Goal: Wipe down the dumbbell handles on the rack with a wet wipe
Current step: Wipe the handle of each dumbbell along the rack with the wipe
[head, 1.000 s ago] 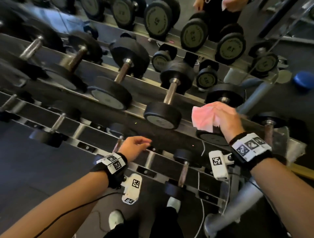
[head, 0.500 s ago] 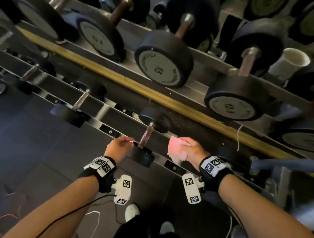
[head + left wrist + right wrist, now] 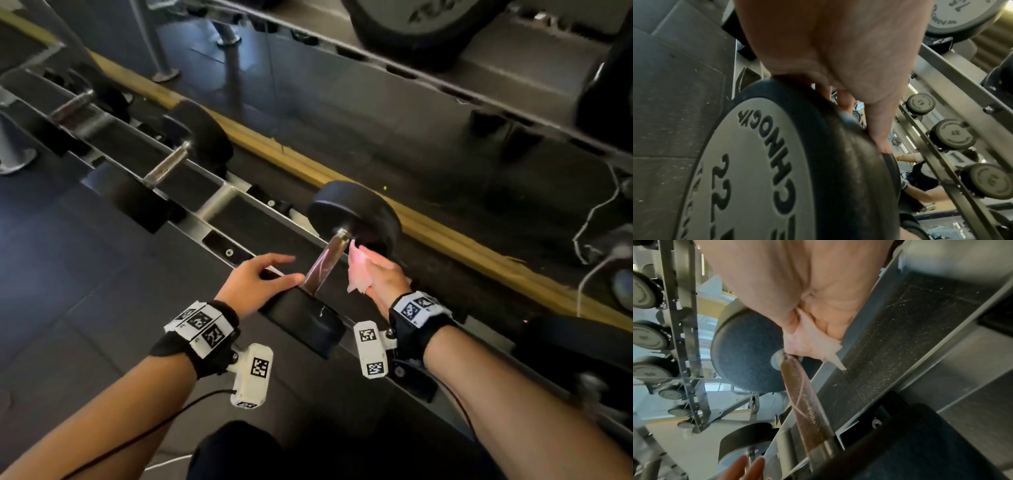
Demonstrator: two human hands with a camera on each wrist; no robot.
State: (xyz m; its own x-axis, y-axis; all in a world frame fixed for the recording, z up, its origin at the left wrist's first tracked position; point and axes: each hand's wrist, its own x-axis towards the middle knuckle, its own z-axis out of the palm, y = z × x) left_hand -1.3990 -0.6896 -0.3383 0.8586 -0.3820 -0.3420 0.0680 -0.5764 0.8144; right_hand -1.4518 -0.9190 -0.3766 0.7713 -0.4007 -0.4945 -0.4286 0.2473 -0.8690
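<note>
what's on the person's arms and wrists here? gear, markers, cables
Both forearms are bare, no sleeves. The left hand and right hand wear no gloves. Each wrist carries a black band topped with white plates bearing black square fiducial markers. A white camera module with more markers hangs under each wrist. A thin black cable runs under the left forearm.

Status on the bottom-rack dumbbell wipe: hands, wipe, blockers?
Left hand open, resting on near dumbbell head. Right hand grips wet wipe beside handle, at far end. Nothing blocking.

Handle [image 3: 323, 265] flanked by heads, seemingly reachable above
</note>
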